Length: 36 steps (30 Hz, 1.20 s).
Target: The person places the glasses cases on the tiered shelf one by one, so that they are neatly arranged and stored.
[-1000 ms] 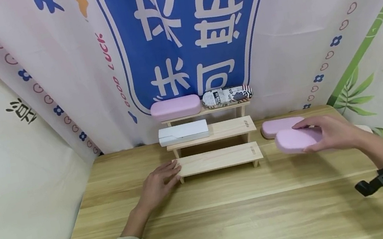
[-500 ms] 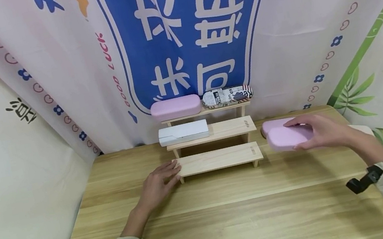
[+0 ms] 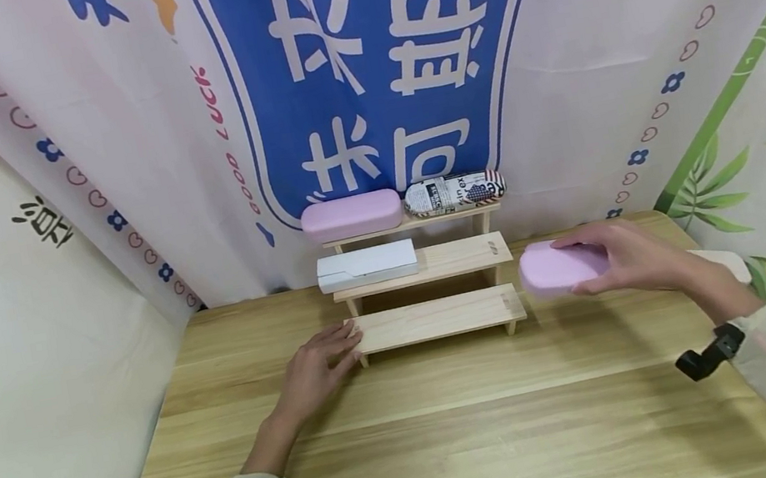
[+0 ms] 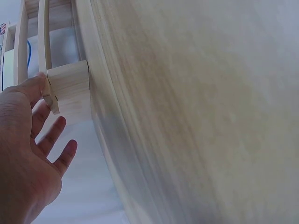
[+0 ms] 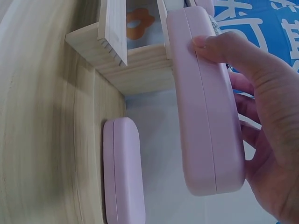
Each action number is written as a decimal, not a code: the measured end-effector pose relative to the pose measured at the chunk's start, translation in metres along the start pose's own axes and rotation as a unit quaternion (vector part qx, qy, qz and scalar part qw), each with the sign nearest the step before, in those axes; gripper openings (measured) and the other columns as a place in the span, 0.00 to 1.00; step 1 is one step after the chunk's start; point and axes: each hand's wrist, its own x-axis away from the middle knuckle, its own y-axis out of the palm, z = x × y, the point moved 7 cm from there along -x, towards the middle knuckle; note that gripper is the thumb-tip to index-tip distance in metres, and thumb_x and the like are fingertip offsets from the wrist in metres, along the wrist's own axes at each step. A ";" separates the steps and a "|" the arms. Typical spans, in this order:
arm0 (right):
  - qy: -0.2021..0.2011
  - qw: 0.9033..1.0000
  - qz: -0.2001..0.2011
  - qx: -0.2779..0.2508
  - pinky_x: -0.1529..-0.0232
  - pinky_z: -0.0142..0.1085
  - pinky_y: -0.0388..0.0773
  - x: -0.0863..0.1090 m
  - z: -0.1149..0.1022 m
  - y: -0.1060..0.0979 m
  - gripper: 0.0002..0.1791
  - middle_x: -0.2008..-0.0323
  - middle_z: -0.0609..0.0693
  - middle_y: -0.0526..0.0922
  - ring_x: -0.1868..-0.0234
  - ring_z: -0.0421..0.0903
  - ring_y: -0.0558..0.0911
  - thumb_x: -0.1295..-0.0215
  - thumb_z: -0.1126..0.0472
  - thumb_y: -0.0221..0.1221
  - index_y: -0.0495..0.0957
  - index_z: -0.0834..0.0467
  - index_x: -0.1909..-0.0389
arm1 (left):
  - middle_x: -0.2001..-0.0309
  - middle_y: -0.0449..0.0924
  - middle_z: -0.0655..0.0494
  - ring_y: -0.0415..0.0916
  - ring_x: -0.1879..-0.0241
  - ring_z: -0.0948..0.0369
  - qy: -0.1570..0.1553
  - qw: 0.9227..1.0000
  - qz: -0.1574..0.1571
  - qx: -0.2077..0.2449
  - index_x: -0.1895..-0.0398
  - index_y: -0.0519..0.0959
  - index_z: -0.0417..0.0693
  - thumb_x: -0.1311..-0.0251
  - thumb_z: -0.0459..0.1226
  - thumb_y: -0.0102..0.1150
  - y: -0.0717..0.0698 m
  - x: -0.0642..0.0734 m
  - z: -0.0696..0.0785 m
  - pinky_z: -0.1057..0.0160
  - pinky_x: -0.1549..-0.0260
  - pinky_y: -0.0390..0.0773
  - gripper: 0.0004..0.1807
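Note:
My right hand (image 3: 626,262) holds a pink glasses case (image 3: 561,267) above the table, right of a three-tier wooden stand (image 3: 435,320). In the right wrist view the thumb lies on the case's seam side and the fingers pass behind it. A second pink glasses case (image 5: 124,172) lies on the table below; the held one hides it in the head view. My left hand (image 3: 315,369) grips the left end of the lowest tier. On the top tier sit a pink case (image 3: 352,215) and a newsprint-patterned case (image 3: 455,193). The middle tier bears a white case (image 3: 366,265) at its left.
A white object (image 3: 729,263) shows partly behind my right forearm on the table (image 3: 463,445). Printed curtains (image 3: 568,73) hang close behind the stand and along both sides. Each wrist wears a black camera mount (image 3: 711,353).
My right hand has carried the pink glasses case leftward and slightly toward the back, nearer the stand, covering the case on the table. My left hand has stayed in place.

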 end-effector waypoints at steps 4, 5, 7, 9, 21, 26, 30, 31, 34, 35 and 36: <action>-0.005 1.000 0.003 -0.004 0.59 0.41 0.79 -0.007 -0.002 0.001 0.38 0.48 0.56 0.90 0.55 0.49 0.85 0.54 0.50 0.83 0.85 0.58 0.39 | 0.32 0.80 0.49 0.77 0.32 0.44 0.003 1.000 0.002 -0.001 0.39 0.86 0.47 0.32 0.39 0.71 0.000 0.000 0.000 0.40 0.38 0.80 0.19; -0.006 1.000 0.004 -0.005 0.59 0.40 0.79 -0.009 -0.002 0.001 0.38 0.48 0.56 0.90 0.56 0.49 0.85 0.54 0.50 0.83 0.85 0.59 0.40 | 0.32 0.80 0.49 0.77 0.32 0.44 0.003 1.000 0.002 -0.001 0.39 0.86 0.47 0.32 0.39 0.71 0.000 0.000 0.000 0.40 0.38 0.80 0.19; -0.011 1.000 0.007 -0.007 0.59 0.40 0.80 -0.012 -0.003 0.001 0.38 0.49 0.57 0.90 0.56 0.49 0.86 0.54 0.51 0.83 0.85 0.59 0.40 | 0.32 0.80 0.49 0.77 0.32 0.44 0.003 1.000 0.003 0.000 0.39 0.86 0.47 0.32 0.39 0.71 0.000 0.001 0.000 0.40 0.38 0.80 0.19; -0.014 1.000 0.010 -0.008 0.59 0.40 0.80 -0.016 -0.003 0.001 0.38 0.49 0.57 0.90 0.56 0.50 0.86 0.54 0.52 0.83 0.84 0.60 0.40 | 0.32 0.80 0.49 0.77 0.32 0.44 0.002 1.000 0.002 0.000 0.39 0.86 0.47 0.32 0.39 0.71 0.000 0.001 0.000 0.40 0.38 0.80 0.19; 0.000 1.000 -0.004 -0.017 0.60 0.41 0.80 -0.037 -0.006 0.005 0.41 0.49 0.56 0.89 0.57 0.49 0.84 0.52 0.48 0.82 0.82 0.60 0.37 | 0.32 0.80 0.50 0.77 0.32 0.44 -0.002 1.000 -0.002 0.000 0.39 0.86 0.47 0.32 0.39 0.71 -0.001 0.000 0.000 0.40 0.38 0.80 0.19; 0.001 1.000 0.004 -0.025 0.60 0.41 0.80 -0.048 -0.007 0.008 0.41 0.50 0.56 0.89 0.57 0.49 0.84 0.53 0.48 0.83 0.83 0.60 0.37 | 0.32 0.80 0.49 0.77 0.32 0.44 0.003 1.000 -0.001 -0.002 0.39 0.86 0.46 0.32 0.39 0.71 -0.001 0.000 0.001 0.40 0.38 0.80 0.19; 0.003 0.999 0.005 -0.032 0.61 0.40 0.79 -0.055 -0.008 0.011 0.41 0.49 0.55 0.89 0.58 0.48 0.83 0.52 0.48 0.82 0.83 0.59 0.36 | 0.33 0.80 0.49 0.78 0.33 0.43 0.007 1.000 0.000 -0.002 0.40 0.86 0.46 0.32 0.38 0.72 -0.001 0.001 0.001 0.40 0.39 0.80 0.19; 0.004 0.999 0.005 -0.033 0.61 0.40 0.79 -0.056 -0.008 0.012 0.41 0.50 0.55 0.89 0.58 0.47 0.83 0.52 0.48 0.82 0.82 0.58 0.36 | 0.33 0.80 0.49 0.78 0.33 0.43 0.007 1.000 0.000 -0.002 0.40 0.86 0.46 0.32 0.39 0.72 -0.001 0.001 0.001 0.40 0.39 0.80 0.19; 0.003 0.999 0.005 -0.039 0.62 0.39 0.79 -0.061 -0.010 0.014 0.41 0.50 0.55 0.89 0.58 0.47 0.83 0.52 0.48 0.81 0.82 0.59 0.36 | 0.33 0.80 0.49 0.78 0.33 0.44 0.007 1.000 -0.001 -0.003 0.40 0.86 0.46 0.33 0.38 0.72 -0.001 0.001 0.001 0.41 0.38 0.80 0.19; 0.004 0.999 0.005 -0.042 0.62 0.39 0.79 -0.063 -0.010 0.015 0.41 0.50 0.55 0.89 0.59 0.47 0.83 0.53 0.48 0.81 0.82 0.59 0.36 | 0.33 0.80 0.49 0.78 0.33 0.44 0.007 1.000 0.000 -0.003 0.40 0.86 0.46 0.33 0.38 0.72 -0.001 0.001 0.001 0.41 0.38 0.80 0.19; 0.003 0.999 0.006 -0.045 0.63 0.39 0.79 -0.064 -0.010 0.015 0.41 0.50 0.55 0.89 0.59 0.47 0.83 0.53 0.49 0.81 0.82 0.59 0.36 | 0.33 0.80 0.49 0.78 0.33 0.44 0.006 1.000 -0.001 -0.003 0.40 0.87 0.46 0.33 0.39 0.72 -0.001 0.001 0.001 0.41 0.38 0.80 0.19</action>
